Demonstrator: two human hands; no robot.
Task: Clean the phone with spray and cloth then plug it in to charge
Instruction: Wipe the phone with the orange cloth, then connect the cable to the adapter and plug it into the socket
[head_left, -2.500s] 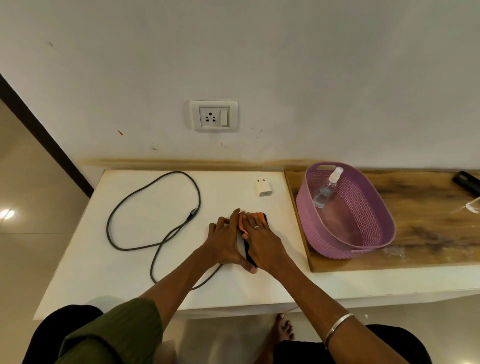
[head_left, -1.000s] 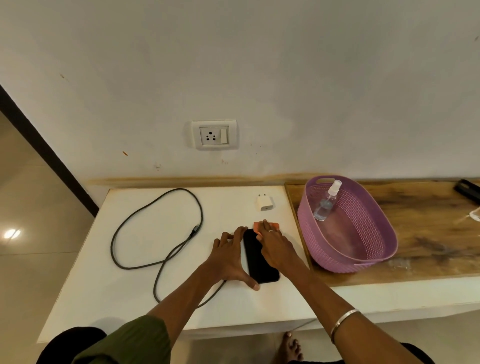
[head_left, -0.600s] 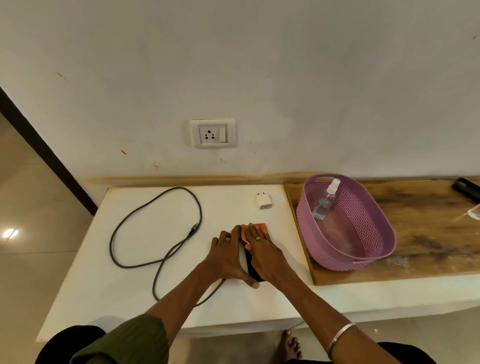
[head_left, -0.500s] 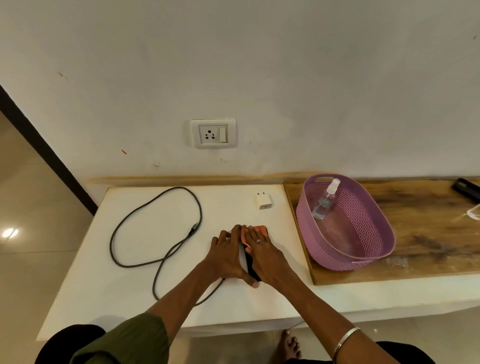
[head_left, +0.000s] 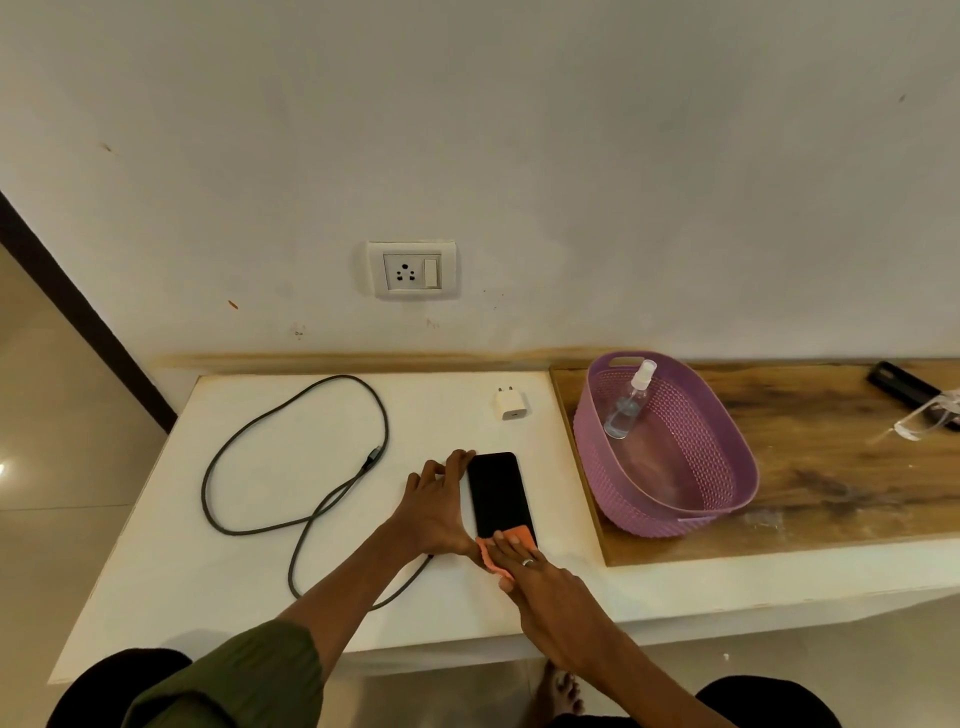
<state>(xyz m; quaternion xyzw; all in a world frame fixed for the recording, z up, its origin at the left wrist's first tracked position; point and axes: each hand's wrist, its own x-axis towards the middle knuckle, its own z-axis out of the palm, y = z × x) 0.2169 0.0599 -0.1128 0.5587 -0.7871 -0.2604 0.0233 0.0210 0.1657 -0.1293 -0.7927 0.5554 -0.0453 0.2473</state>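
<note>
A black phone (head_left: 497, 491) lies screen up on the white table (head_left: 218, 561). My left hand (head_left: 436, 506) rests flat against the phone's left edge, steadying it. My right hand (head_left: 540, 577) presses an orange cloth (head_left: 500, 548) onto the phone's near end. A clear spray bottle (head_left: 629, 401) leans inside the purple basket (head_left: 727, 457). A white charger adapter (head_left: 510, 404) lies behind the phone. A dark cable (head_left: 291, 467) loops across the left of the table. The wall socket (head_left: 412, 270) is above the table.
The basket stands on a wooden board (head_left: 831, 478) to the right. At the board's far right lie a black object (head_left: 901, 385) and clear glasses (head_left: 930, 422). The table's front edge is close to my knees.
My right hand has drawn the orange cloth from the phone's far end down to its near end, uncovering most of the screen. The left hand has stayed beside the phone.
</note>
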